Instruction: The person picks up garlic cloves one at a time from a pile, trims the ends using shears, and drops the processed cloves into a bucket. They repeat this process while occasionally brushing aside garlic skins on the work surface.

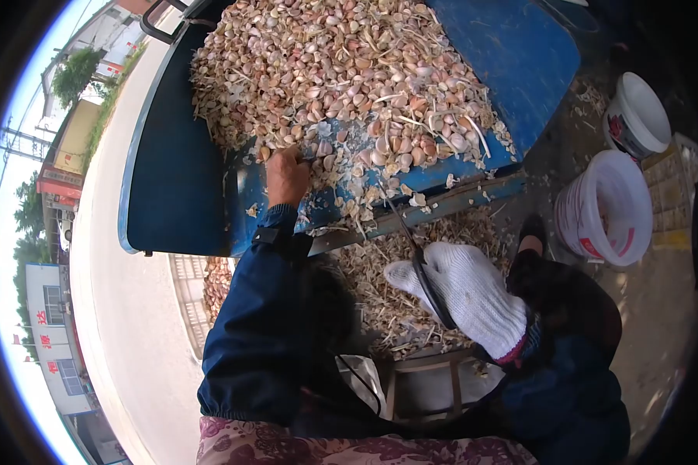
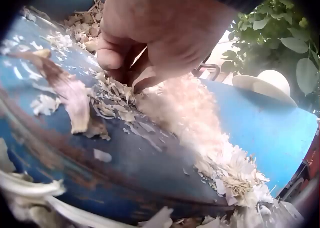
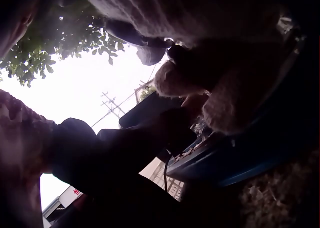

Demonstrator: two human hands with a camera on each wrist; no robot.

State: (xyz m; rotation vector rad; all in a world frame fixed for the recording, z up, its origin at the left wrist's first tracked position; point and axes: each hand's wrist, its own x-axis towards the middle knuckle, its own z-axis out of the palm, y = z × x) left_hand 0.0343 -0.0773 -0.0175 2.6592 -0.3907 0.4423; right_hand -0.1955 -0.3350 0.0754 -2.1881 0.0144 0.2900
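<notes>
Peeled-looking and skin-covered garlic cloves (image 1: 341,70) lie heaped on a blue metal tray (image 1: 167,155). At the heap's lower edge, my bare left hand (image 1: 287,177) has its fingers bent down among cloves and skins. The left wrist view shows this left hand (image 2: 150,38) with its fingertips close together at pale skin scraps (image 2: 120,95); whether anything is between them is unclear. My right hand (image 1: 473,291), in a white knitted glove, grips dark-handled scissors (image 1: 430,291) below the tray's front edge, blades toward the heap. In the right wrist view the gloved right hand (image 3: 200,88) is dark and backlit.
Below the tray lies a mass of dry stems and skins (image 1: 411,341). Two white buckets (image 1: 570,209) stand on the ground at the right. A pale crate (image 1: 190,291) with reddish contents is at the left, beside the road (image 1: 124,232).
</notes>
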